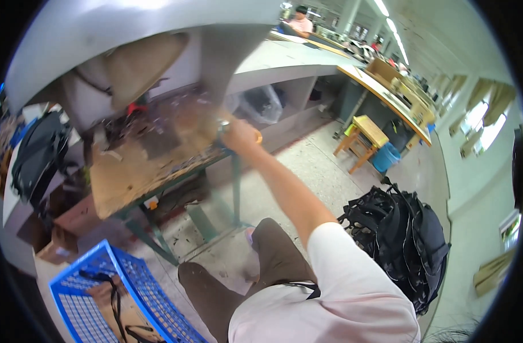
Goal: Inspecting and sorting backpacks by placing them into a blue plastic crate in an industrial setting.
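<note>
My right arm [293, 188] reaches forward from a pale sleeve to the near right corner of a worn wooden workbench [121, 177]. At that corner my right hand [240, 135] is closed, its fingers curled. A small shiny part shows at its left edge and an orange bit at its right, but what it grips is too blurred to name. Dark scraps [127, 124] and a small red piece [137, 107] lie on the bench to the left of the hand. My left hand is out of view.
A large pale grey curved body [130, 43] overhangs the bench. A blue plastic basket [104, 254] stands at lower left, cardboard boxes [58, 243] behind it. Black backpacks [398, 240] are piled at right. Farther off are a wooden stool [369, 130], a blue bin [386, 157] and a seated person [299, 24].
</note>
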